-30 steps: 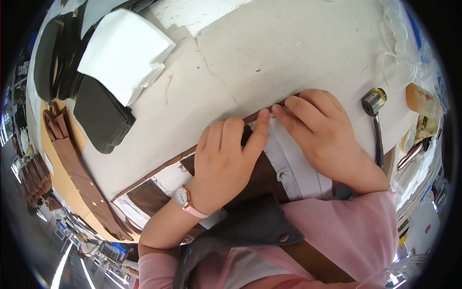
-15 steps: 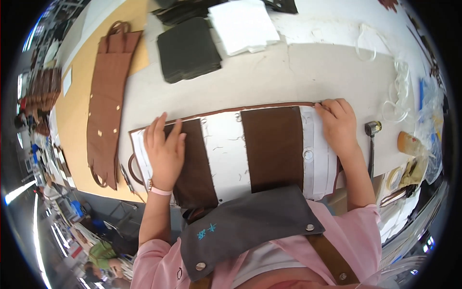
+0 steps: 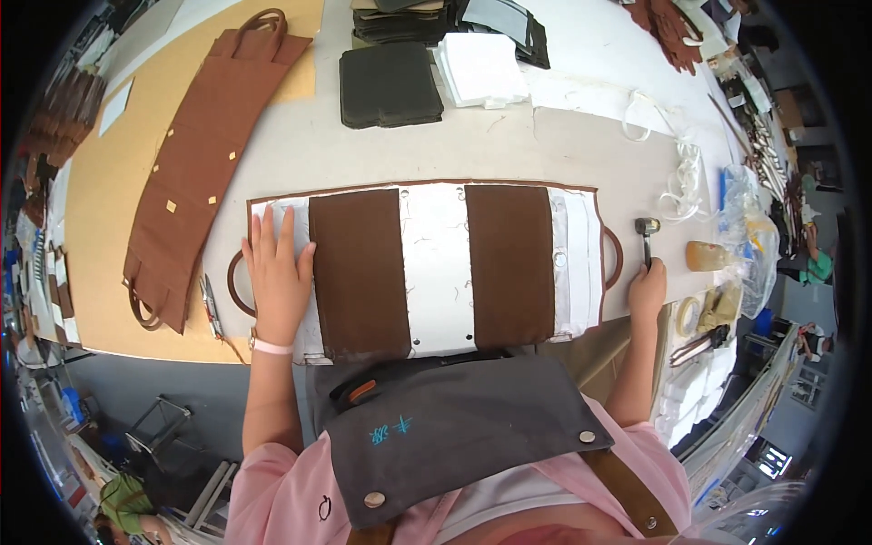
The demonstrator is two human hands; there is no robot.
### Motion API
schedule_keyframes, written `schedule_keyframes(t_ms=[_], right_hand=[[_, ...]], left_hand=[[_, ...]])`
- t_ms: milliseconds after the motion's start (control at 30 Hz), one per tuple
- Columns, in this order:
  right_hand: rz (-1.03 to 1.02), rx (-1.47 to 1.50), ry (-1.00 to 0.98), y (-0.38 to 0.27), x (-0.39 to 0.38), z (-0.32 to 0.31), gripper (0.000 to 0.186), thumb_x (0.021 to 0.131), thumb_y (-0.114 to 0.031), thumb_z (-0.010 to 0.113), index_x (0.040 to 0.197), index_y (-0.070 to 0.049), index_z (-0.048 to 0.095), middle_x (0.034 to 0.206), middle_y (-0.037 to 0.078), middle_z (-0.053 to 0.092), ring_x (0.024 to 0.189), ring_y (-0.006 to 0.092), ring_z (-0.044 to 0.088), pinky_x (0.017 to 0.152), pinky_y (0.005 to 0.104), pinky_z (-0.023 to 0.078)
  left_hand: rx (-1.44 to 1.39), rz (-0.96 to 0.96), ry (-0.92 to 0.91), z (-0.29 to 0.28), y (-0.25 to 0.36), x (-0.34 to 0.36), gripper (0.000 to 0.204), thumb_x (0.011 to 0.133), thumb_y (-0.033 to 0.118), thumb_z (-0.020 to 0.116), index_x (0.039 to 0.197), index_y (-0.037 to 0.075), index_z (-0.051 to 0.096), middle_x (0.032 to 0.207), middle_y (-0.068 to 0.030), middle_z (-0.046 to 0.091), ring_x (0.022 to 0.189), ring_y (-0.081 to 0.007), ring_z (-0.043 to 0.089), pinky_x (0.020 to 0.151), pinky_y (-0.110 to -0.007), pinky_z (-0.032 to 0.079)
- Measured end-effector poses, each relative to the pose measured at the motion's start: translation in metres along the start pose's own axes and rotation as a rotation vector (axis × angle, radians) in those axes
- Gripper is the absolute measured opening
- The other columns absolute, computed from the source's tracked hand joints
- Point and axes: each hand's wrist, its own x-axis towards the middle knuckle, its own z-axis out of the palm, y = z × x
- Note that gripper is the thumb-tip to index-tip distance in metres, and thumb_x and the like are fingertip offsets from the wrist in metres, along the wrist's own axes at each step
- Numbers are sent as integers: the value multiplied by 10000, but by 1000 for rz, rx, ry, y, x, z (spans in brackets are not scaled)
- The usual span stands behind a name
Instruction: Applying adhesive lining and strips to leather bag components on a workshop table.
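Observation:
A brown bag piece (image 3: 436,322) lies spread out before me, inner side up, with dark brown panels, a white middle strip and a looped handle at either end. My left hand (image 3: 277,268) rests flat on its left end, fingers stretched. Beyond its right end, my right hand (image 3: 647,289) is closed round the handle of a hammer (image 3: 647,227), whose head points away from me on the table.
Another brown bag piece (image 3: 195,173) with handles lies at the left. Small pliers or snips (image 3: 211,309) lie near it. Black sheets (image 3: 386,86) and white sheets (image 3: 481,68) are stacked at the back. An amber bottle (image 3: 708,256) and tape roll (image 3: 688,316) are at right.
My right hand has left the bag piece's far right corner and taken hold of the hammer. My left hand has shifted to the left end, and the piece now lies straighter and flatter.

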Motion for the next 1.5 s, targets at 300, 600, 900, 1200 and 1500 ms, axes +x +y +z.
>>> schedule_keyframes(t_ms=[300, 600, 900, 1200, 1500], right_hand=[[-99, 1139, -337, -174, 32, -150, 366, 1063, -332, 449, 878, -39, 566, 641, 17, 496, 557, 146, 484, 527, 337, 401], [-415, 706, -591, -236, 26, -135, 377, 1048, -344, 449, 912, -8, 551, 777, 236, 612, 719, 433, 580, 695, 486, 454], [-568, 339, -503, -228, 34, -141, 390, 1049, -345, 421, 955, 6, 564, 754, 237, 641, 758, 429, 636, 707, 512, 486], [-578, 633, -304, -298, -12, -137, 316, 1049, -312, 429, 933, -35, 526, 706, 213, 624, 686, 428, 629, 616, 544, 474], [-447, 772, -473, -324, 10, -176, 477, 1054, -395, 397, 912, 24, 577, 791, 249, 640, 805, 453, 617, 722, 532, 470]], left_hand=[[90, 51, 55, 15, -1, 14, 501, 968, 330, 592, 1429, 145, 524, 1512, -192, 422, 1429, -382, 349, 1153, -619, 209], [42, -3, 82, 11, 0, 14, 450, 950, 308, 613, 1371, 152, 585, 1460, -178, 484, 1384, -346, 419, 1135, -603, 241], [3, 0, 116, 14, 1, 19, 427, 939, 303, 623, 1335, 146, 613, 1438, -169, 503, 1353, -333, 448, 1120, -597, 261], [-2, 8, 136, 16, 5, 19, 430, 937, 322, 624, 1329, 145, 617, 1423, -165, 515, 1347, -326, 449, 1114, -602, 265], [-18, -4, 183, 15, 2, 17, 405, 936, 325, 624, 1299, 146, 636, 1397, -163, 533, 1331, -325, 465, 1115, -582, 261]])
